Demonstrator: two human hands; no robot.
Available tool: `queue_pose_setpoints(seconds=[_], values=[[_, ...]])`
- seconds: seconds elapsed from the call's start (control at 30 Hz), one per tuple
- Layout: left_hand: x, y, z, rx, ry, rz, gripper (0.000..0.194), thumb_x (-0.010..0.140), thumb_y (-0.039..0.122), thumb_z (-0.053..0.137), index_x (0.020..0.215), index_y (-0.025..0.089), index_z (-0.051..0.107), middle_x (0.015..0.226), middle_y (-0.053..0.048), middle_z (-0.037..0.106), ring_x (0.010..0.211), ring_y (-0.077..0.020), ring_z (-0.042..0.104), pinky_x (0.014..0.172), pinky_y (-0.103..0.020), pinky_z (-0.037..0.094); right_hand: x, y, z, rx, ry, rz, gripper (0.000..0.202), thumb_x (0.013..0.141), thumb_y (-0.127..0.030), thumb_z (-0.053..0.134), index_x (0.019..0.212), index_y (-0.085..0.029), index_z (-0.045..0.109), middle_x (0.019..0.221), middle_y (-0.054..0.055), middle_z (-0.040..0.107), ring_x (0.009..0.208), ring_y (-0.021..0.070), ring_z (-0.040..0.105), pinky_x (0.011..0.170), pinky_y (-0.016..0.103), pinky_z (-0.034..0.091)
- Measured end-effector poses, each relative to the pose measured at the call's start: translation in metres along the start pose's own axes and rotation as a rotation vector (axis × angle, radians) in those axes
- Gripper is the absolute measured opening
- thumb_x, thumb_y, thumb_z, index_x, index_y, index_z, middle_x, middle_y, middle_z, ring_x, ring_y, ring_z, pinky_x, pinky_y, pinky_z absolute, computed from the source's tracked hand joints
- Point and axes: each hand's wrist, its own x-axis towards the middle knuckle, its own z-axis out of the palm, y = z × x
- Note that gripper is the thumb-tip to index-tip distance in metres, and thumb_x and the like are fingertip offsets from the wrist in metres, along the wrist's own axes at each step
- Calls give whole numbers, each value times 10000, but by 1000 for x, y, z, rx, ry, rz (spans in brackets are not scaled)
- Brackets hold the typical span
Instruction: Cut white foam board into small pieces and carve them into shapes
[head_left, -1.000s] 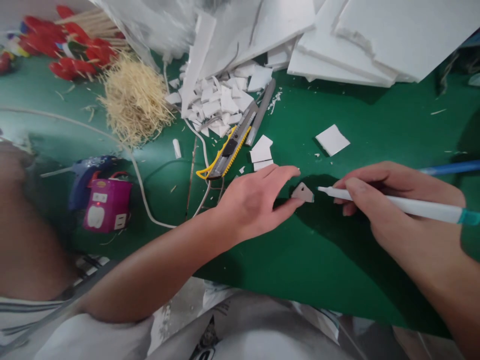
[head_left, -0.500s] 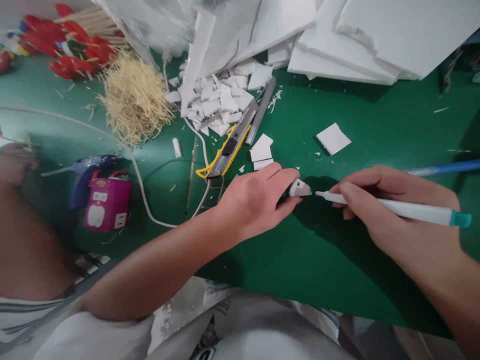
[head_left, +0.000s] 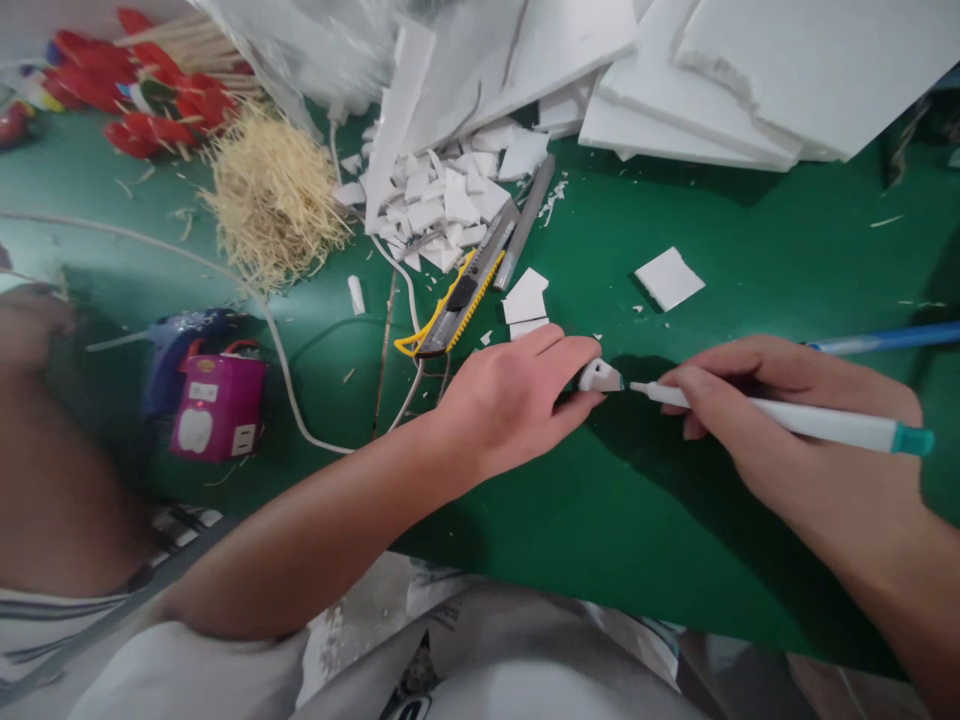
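Note:
Between the thumb and fingers of my left hand [head_left: 517,400] is a small white foam piece [head_left: 600,376], with a dark dot on its side and a green mark at its right end. My right hand [head_left: 795,410] grips a white marker [head_left: 832,419] with a teal end, its tip pointing left at the foam piece's green end. Tip and foam are very close; whether they touch I cannot tell. Just beyond my left hand lie cut white foam pieces [head_left: 526,298] and a yellow utility knife [head_left: 457,300] beside a grey stick-like tool [head_left: 526,220].
White foam sheets [head_left: 690,100] and a heap of foam scraps [head_left: 442,200] lie at the back. A magenta power box [head_left: 219,408], a blue glue gun [head_left: 176,350] and a white cable [head_left: 281,350] are on the left, near another person's arm [head_left: 52,450]. A blue pen [head_left: 885,338] lies right.
Hardly anything differs. The marker's rear end has shifted slightly left and down, while my left hand keeps hold of the foam piece in nearly the same place.

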Motion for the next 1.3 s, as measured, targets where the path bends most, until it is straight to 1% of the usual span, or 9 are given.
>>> queue_pose_setpoints(seconds=[0.23, 0.33, 0.43, 0.63, 0.77, 0.93, 1.1, 1.23, 1.3], values=[[1, 0, 1, -6, 5, -4, 196, 981, 306, 658, 1122, 182, 715, 789, 24, 637, 717, -149, 639, 632, -267, 451, -3, -6, 1, -112, 3, -62, 253, 893, -252, 623, 642, -255, 658, 539, -40, 609, 473, 124, 520, 481, 275, 400], [1, 0, 2, -8, 8, -4, 188, 978, 310, 663, 1108, 186, 717, 786, 26, 637, 711, -147, 635, 624, -265, 443, -3, -7, 0, -107, 22, -25, 193, 895, -279, 654, 708, -254, 693, 582, -35, 650, 497, 132, 568, 492, 274, 426], [1, 1, 2, -3, 4, -9, 191, 978, 310, 660, 1113, 187, 716, 787, 25, 637, 713, -148, 634, 628, -264, 444, -2, -7, -1, -116, -6, -37, 225, 887, -267, 641, 665, -261, 679, 548, -37, 622, 479, 131, 536, 483, 282, 404], [1, 1, 1, 0, -17, -23, 201, 983, 328, 649, 1122, 199, 712, 777, 26, 633, 713, -147, 633, 628, -259, 444, 0, -1, 1, 30, 19, 20, 157, 840, -290, 699, 683, -277, 706, 564, -36, 649, 481, 136, 551, 459, 282, 414], [1, 1, 0, 7, -27, -32, 204, 991, 334, 635, 1131, 204, 706, 788, 19, 639, 726, -149, 639, 637, -261, 450, 1, 1, 1, -14, -15, -44, 222, 840, -305, 678, 619, -281, 673, 516, -26, 609, 451, 142, 508, 444, 299, 381], [1, 1, -1, 9, -36, -33, 197, 990, 328, 635, 1124, 202, 704, 789, 19, 641, 723, -146, 633, 638, -257, 447, 1, 0, 2, 59, 9, 3, 133, 839, -289, 709, 707, -279, 718, 578, -28, 658, 494, 142, 568, 466, 284, 424], [1, 1, 0, 6, -25, -24, 200, 988, 330, 638, 1123, 197, 703, 783, 24, 635, 711, -145, 622, 630, -256, 438, 0, -3, 1, -54, -16, -34, 243, 866, -284, 665, 623, -269, 673, 526, -34, 605, 463, 129, 512, 460, 288, 383], [1, 2, 1, 12, -38, -36, 192, 986, 334, 636, 1119, 211, 701, 772, 29, 626, 708, -142, 623, 618, -247, 429, 0, -3, 2, 13, 23, 0, 157, 859, -298, 693, 706, -272, 715, 571, -28, 646, 497, 137, 559, 458, 277, 393], [1, 2, 1, 14, -38, -39, 195, 986, 336, 634, 1121, 212, 701, 776, 26, 629, 715, -144, 629, 623, -249, 433, 0, -3, 3, 5, 5, -7, 192, 854, -294, 687, 663, -270, 694, 542, -30, 621, 479, 134, 534, 451, 280, 377]])
